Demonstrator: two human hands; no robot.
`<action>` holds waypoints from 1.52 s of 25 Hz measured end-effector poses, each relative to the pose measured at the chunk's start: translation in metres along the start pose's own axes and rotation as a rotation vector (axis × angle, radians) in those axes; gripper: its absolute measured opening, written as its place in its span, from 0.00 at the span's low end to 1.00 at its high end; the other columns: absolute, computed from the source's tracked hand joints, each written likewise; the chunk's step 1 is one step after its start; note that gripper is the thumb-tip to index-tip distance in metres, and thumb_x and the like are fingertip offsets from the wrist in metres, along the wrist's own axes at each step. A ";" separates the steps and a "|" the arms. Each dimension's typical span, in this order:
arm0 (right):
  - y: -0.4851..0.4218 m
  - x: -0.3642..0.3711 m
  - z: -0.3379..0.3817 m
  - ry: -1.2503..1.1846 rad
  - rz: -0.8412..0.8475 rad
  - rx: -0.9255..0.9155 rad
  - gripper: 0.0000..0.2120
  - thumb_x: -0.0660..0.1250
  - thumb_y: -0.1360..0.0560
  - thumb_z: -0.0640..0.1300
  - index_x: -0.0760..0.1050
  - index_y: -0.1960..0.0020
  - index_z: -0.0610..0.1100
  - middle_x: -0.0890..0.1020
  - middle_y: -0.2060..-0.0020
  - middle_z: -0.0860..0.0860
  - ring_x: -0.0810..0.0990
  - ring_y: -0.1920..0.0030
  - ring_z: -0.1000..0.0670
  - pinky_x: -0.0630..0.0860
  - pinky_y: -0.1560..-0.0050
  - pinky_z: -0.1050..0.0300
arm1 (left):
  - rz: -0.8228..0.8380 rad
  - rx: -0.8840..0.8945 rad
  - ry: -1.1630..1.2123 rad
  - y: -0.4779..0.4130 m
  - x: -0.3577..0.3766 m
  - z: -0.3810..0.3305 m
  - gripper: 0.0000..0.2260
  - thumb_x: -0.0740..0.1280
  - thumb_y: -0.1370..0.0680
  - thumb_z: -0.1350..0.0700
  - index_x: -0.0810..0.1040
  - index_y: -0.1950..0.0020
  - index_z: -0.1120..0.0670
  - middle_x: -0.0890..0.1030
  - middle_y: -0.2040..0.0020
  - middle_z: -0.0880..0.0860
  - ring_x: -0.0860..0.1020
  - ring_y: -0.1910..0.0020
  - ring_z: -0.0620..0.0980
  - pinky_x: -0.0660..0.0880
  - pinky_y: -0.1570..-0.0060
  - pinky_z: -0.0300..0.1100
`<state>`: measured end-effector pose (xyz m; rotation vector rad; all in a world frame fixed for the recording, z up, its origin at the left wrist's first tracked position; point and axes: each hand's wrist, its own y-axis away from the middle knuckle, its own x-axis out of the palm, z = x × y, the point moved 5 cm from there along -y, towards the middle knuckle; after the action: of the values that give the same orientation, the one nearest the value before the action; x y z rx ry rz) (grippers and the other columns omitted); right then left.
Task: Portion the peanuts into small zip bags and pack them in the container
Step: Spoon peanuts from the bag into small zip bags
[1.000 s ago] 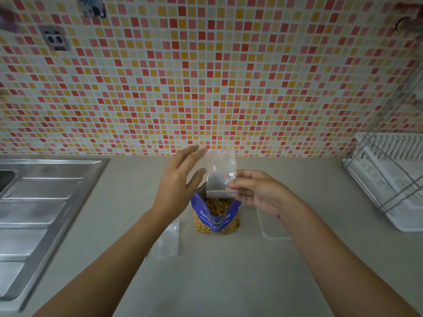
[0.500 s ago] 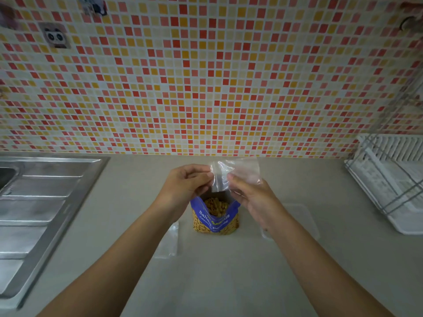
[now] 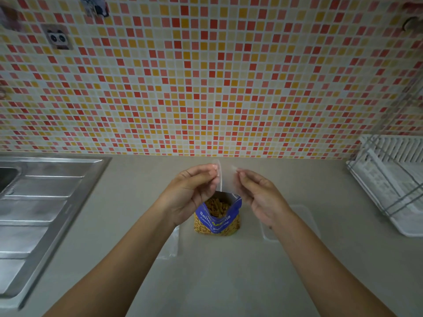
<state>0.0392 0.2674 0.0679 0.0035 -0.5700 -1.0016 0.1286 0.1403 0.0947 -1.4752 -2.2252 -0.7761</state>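
Note:
A blue and yellow bag of salted peanuts (image 3: 217,219) stands open on the counter, peanuts showing at its mouth. Just above it I hold a small clear zip bag (image 3: 225,177) between both hands. My left hand (image 3: 192,191) pinches its left edge and my right hand (image 3: 258,193) pinches its right edge. A flat clear plastic container (image 3: 302,223) lies right of the peanut bag, partly behind my right forearm. A stack of clear zip bags (image 3: 171,243) lies left of the peanut bag, beside my left forearm.
A steel sink drainboard (image 3: 41,207) fills the left side of the counter. A white dish rack (image 3: 393,181) with metal wires sits at the right. A mosaic tiled wall (image 3: 206,76) rises behind the counter.
My left hand went from open fingers beside the zip bag to pinching its edge. Both hands now pull the bag's edges apart, and the right hand shifted right, uncovering more of the container.

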 end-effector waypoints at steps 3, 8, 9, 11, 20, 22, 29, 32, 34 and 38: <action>0.001 -0.005 0.002 0.075 0.035 0.059 0.08 0.63 0.24 0.38 0.79 0.49 0.45 0.85 0.61 0.53 0.83 0.62 0.58 0.79 0.65 0.65 | -0.068 0.215 -0.350 0.004 -0.006 -0.013 0.10 0.66 0.26 0.69 0.81 0.59 0.56 0.80 0.69 0.50 0.77 0.71 0.44 0.76 0.69 0.33; 0.006 -0.010 0.013 0.140 0.109 0.081 0.09 0.63 0.25 0.34 0.80 0.52 0.43 0.86 0.61 0.51 0.84 0.61 0.57 0.79 0.64 0.67 | -0.122 0.417 -0.827 0.011 -0.020 -0.031 0.09 0.69 0.28 0.67 0.77 0.59 0.53 0.82 0.63 0.54 0.80 0.64 0.47 0.77 0.60 0.35; 0.007 -0.010 0.014 0.149 0.111 0.057 0.08 0.64 0.26 0.33 0.80 0.52 0.42 0.86 0.61 0.51 0.84 0.61 0.57 0.78 0.64 0.68 | -0.123 0.408 -0.871 0.011 -0.021 -0.030 0.08 0.69 0.28 0.66 0.78 0.60 0.53 0.82 0.63 0.54 0.80 0.63 0.47 0.77 0.60 0.34; 0.006 -0.010 0.016 0.148 0.098 -0.002 0.07 0.66 0.29 0.32 0.80 0.53 0.41 0.86 0.61 0.51 0.84 0.60 0.57 0.79 0.62 0.68 | -0.095 0.343 -0.834 0.011 -0.022 -0.024 0.07 0.70 0.28 0.66 0.80 0.60 0.54 0.82 0.63 0.54 0.80 0.64 0.45 0.77 0.60 0.34; 0.002 -0.003 0.021 0.194 0.073 -0.102 0.06 0.68 0.30 0.34 0.79 0.54 0.42 0.85 0.64 0.53 0.83 0.61 0.58 0.78 0.62 0.68 | -0.093 0.268 -0.538 0.008 -0.021 -0.018 0.08 0.70 0.28 0.66 0.80 0.63 0.54 0.83 0.58 0.49 0.81 0.62 0.46 0.80 0.57 0.39; 0.001 -0.001 0.020 0.195 0.078 -0.106 0.07 0.69 0.32 0.36 0.79 0.55 0.43 0.85 0.63 0.53 0.83 0.60 0.58 0.78 0.62 0.68 | -0.085 0.267 -0.565 0.008 -0.021 -0.019 0.09 0.69 0.28 0.66 0.83 0.62 0.53 0.83 0.49 0.49 0.82 0.56 0.46 0.80 0.52 0.39; -0.001 -0.003 0.016 0.265 0.126 -0.082 0.08 0.69 0.31 0.38 0.79 0.52 0.45 0.83 0.54 0.49 0.83 0.56 0.54 0.79 0.57 0.65 | -0.063 0.318 -0.695 0.006 -0.026 -0.026 0.10 0.68 0.27 0.66 0.83 0.57 0.51 0.85 0.57 0.44 0.82 0.56 0.41 0.78 0.56 0.31; -0.002 -0.004 0.013 0.297 0.149 -0.075 0.10 0.67 0.27 0.34 0.78 0.50 0.46 0.81 0.54 0.47 0.84 0.57 0.54 0.79 0.58 0.65 | -0.065 0.330 -0.709 0.005 -0.027 -0.025 0.08 0.71 0.29 0.64 0.83 0.59 0.51 0.85 0.61 0.45 0.82 0.59 0.42 0.77 0.58 0.31; -0.003 -0.005 0.013 0.305 0.147 -0.090 0.10 0.66 0.27 0.34 0.77 0.50 0.47 0.81 0.55 0.46 0.83 0.57 0.54 0.79 0.57 0.64 | -0.050 0.345 -0.766 0.006 -0.026 -0.025 0.06 0.73 0.31 0.62 0.83 0.59 0.50 0.85 0.61 0.45 0.83 0.59 0.43 0.78 0.57 0.32; 0.000 -0.008 0.021 0.579 0.136 -0.262 0.20 0.70 0.28 0.38 0.71 0.39 0.53 0.76 0.41 0.51 0.77 0.41 0.54 0.75 0.44 0.62 | -0.031 0.379 -1.008 0.004 -0.024 -0.026 0.11 0.75 0.36 0.51 0.82 0.56 0.46 0.84 0.55 0.45 0.82 0.57 0.44 0.80 0.54 0.39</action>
<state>0.0258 0.2792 0.0823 0.0214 0.0908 -0.8826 0.1416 0.1081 0.1025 -1.8436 -2.8190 0.5308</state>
